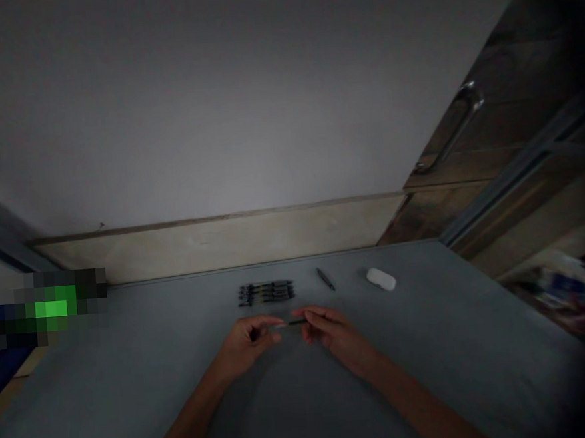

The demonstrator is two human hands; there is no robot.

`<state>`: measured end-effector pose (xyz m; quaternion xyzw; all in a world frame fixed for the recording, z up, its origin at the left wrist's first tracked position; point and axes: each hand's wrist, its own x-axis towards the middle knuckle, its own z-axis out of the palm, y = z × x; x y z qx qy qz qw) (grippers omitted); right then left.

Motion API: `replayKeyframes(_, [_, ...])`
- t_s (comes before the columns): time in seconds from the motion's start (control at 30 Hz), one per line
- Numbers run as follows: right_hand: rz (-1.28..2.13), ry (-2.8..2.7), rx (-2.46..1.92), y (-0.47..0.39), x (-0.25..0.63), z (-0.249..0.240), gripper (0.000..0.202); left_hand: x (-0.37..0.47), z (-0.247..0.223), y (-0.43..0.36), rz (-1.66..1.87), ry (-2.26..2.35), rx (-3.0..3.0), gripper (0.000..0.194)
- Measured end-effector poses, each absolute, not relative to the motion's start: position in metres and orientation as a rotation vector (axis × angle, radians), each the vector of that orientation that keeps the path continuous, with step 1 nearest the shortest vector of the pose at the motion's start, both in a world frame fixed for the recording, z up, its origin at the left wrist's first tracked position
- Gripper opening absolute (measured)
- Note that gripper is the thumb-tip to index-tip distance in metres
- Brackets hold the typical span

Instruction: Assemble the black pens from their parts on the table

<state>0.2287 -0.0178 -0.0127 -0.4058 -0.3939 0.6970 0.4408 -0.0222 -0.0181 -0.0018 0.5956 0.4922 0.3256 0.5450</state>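
Note:
My right hand is closed on a slim dark pen, pinched between thumb and fingers above the table. The pen lies roughly level and points left. Its thin, paler left end reaches the index fingertip of my left hand. The left thumb stands a little apart from that index finger, with a gap showing between them. Just beyond my hands, several dark pens lie side by side in a neat stack of rows. A single dark pen-like piece rests slanted to their right.
A white rounded case sits on the grey table at the right. A pale wall rises behind the table. A metal handle is at the right; a blurred green patch is at the left edge.

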Motion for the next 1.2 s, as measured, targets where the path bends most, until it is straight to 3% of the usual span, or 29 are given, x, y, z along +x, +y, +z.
replayKeyframes(0.73, [1.657, -1.017, -1.015, -0.019, 0.224, -0.015, 0.065, -0.014, -0.004, -0.02, 0.775, 1.274, 1.458, 0.065])
replayKeyframes(1.2, [1.674, -0.996, -1.006, -0.018, 0.226, -0.017, 0.061, -0.017, -0.007, -0.019, 0.826, 1.242, 1.449, 0.062])
